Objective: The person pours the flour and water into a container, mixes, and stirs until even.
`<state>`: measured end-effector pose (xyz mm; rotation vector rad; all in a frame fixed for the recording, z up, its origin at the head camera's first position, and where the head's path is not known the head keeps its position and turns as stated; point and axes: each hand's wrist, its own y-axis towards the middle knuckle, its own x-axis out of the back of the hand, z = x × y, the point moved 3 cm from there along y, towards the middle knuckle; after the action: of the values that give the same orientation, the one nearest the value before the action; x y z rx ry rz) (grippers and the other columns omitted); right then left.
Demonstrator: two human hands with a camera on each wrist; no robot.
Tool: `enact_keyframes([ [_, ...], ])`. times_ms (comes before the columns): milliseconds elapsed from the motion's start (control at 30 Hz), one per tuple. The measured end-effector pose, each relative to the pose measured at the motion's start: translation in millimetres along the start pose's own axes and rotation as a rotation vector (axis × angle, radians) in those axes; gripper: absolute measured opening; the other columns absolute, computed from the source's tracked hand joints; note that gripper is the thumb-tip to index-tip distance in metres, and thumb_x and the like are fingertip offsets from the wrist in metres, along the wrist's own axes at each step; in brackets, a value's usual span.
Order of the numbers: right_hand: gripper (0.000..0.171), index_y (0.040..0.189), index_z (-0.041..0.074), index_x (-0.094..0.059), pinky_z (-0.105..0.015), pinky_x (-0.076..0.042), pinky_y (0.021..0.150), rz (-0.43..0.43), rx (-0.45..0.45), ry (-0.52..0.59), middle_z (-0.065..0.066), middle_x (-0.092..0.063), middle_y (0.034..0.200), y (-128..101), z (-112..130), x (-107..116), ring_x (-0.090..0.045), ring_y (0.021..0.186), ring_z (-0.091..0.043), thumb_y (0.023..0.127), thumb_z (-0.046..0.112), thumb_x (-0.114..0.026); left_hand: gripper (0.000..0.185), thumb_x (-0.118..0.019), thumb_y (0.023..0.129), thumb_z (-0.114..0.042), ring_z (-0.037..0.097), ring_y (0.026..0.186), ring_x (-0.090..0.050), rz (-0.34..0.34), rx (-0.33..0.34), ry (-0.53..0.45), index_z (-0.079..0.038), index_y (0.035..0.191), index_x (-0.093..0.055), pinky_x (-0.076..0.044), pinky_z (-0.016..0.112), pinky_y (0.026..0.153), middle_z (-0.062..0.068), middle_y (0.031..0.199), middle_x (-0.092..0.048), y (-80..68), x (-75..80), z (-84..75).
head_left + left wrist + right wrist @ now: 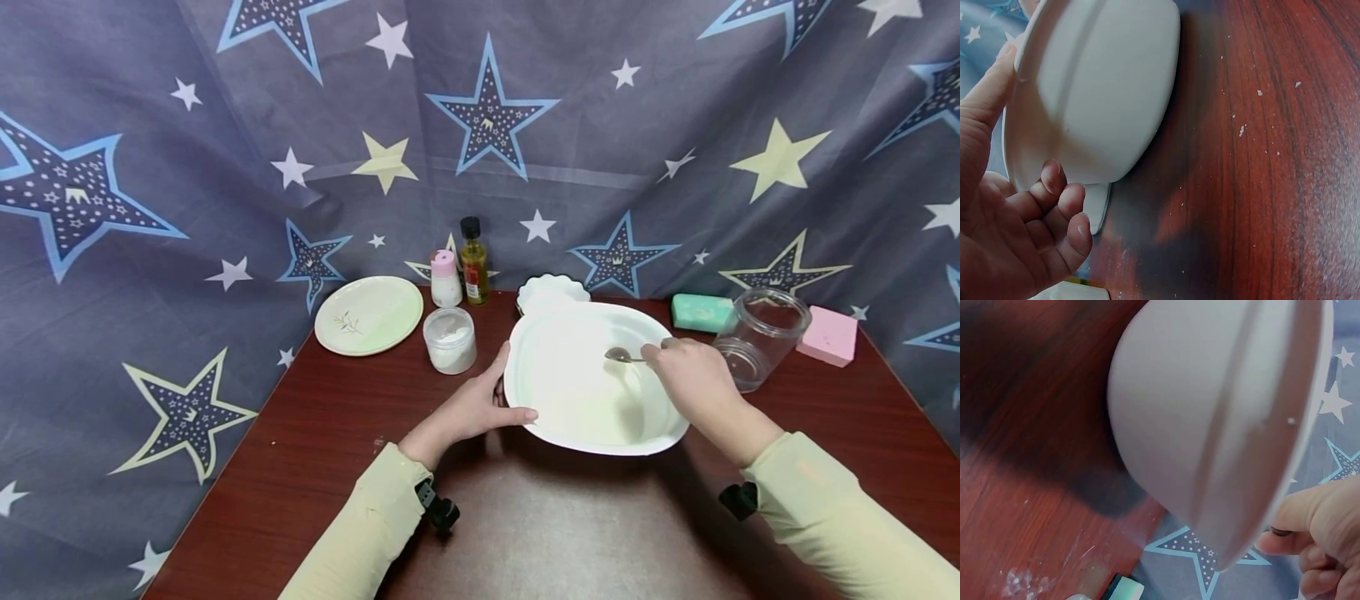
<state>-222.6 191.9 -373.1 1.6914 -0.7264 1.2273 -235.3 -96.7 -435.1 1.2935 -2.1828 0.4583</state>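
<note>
A wide white basin [577, 379] sits in the middle of the table, with a pale, smooth inside. At its left side my left hand [480, 404] grips the rim, thumb over the edge and the other fingers against the outer wall. The left wrist view shows the curled fingers [1054, 178] beside the basin's outside. My right hand [693, 375] pinches the handle of a metal spoon [619, 355], whose bowl hangs over the basin and casts a shadow inside. In the right wrist view, the basin wall hides the spoon's bowl.
Behind the basin stands a scalloped white dish [551, 289]. Left are a lidded jar of white powder [450, 342], a pink-capped shaker [446, 279], an oil bottle [474, 262] and a plate [367, 317]. Right are a clear jar [761, 337], a green sponge [701, 312] and a pink block [827, 336].
</note>
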Motion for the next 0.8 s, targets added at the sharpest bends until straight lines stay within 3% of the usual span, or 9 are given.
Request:
enact_keyframes([
  [167,0.017,0.087,0.005,-0.065,-0.045,-0.046,0.05,0.028,0.059,-0.069,-0.012,-0.053,0.067,0,1,-6,-0.055,0.062,-0.032,0.08,-0.01,-0.062,0.113,-0.08,0.08,-0.042,0.014,0.09,-0.055,0.0,0.001,0.0,-0.017,0.158,-0.003,-0.044,0.029,0.085,0.012,0.131,-0.056,-0.8,0.4,-1.0],
  [333,0.018,0.085,0.006,-0.066,-0.044,-0.046,0.05,0.086,0.099,-0.11,-0.012,-0.053,0.065,-1,2,-9,-0.054,0.059,-0.031,0.078,-0.011,-0.065,0.114,-0.08,0.079,-0.044,0.013,0.094,-0.056,0.002,0.007,-0.009,-0.019,0.158,-0.001,-0.043,0.03,0.089,0.013,0.136,-0.053,-1.4,0.8,-1.6],
  [600,0.02,0.079,0.008,-0.065,-0.044,-0.046,0.05,0.111,0.142,-0.091,-0.009,-0.056,0.064,-8,6,1,-0.055,0.057,-0.03,0.072,-0.011,-0.067,0.114,-0.08,0.079,-0.044,0.013,0.099,-0.055,0.005,0.011,-0.008,-0.019,0.158,-0.002,-0.043,0.031,0.092,0.012,0.146,-0.045,0.1,0.4,-0.2],
  [800,0.022,0.077,0.012,-0.065,-0.044,-0.046,0.05,0.165,0.131,-0.033,-0.005,-0.058,0.063,-11,7,17,-0.056,0.057,-0.027,0.072,-0.009,-0.069,0.114,-0.08,0.079,-0.045,0.014,0.098,-0.055,0.005,0.015,0.005,-0.019,0.158,-0.002,-0.043,0.031,0.09,0.014,0.142,-0.048,-0.5,1.0,-0.5],
])
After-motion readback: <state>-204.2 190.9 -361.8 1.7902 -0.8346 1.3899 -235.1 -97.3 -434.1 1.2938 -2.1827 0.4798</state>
